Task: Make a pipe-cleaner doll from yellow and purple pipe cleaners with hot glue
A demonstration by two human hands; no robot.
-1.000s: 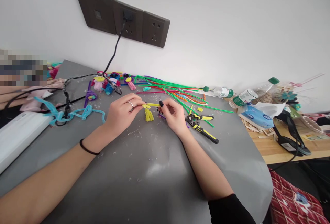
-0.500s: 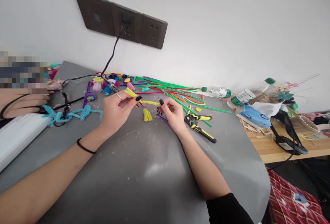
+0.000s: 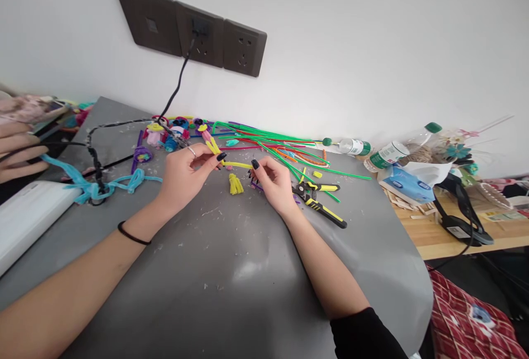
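A yellow pipe cleaner point(image 3: 236, 165) stretches between my two hands above the grey table. My left hand point(image 3: 185, 174) pinches its folded end, where a yellow part sticks up past the fingers. The other end is pinched by my right hand point(image 3: 273, 182), whose fingertips partly hide it. Just below the strand lies a small yellow pipe-cleaner tassel point(image 3: 236, 184). Black and yellow wire strippers point(image 3: 320, 202) rest to the right of my right hand. A short yellow piece point(image 3: 317, 174) lies beyond them.
Long green pipe cleaners point(image 3: 268, 135) and small colourful pipe-cleaner figures point(image 3: 169, 134) lie along the wall. Another person's hand point(image 3: 19, 149) touches light-blue pipe cleaners point(image 3: 86, 185) near a white box point(image 3: 39, 215). Bottles point(image 3: 388, 156) and a tissue pack point(image 3: 407, 183) stand at right. A black cord point(image 3: 177, 86) hangs from the socket.
The other person's hand has shifted left, pulling the light-blue strand outward. My hands keep their pinch on the yellow pipe cleaner and have moved only slightly. The view has shifted a little.
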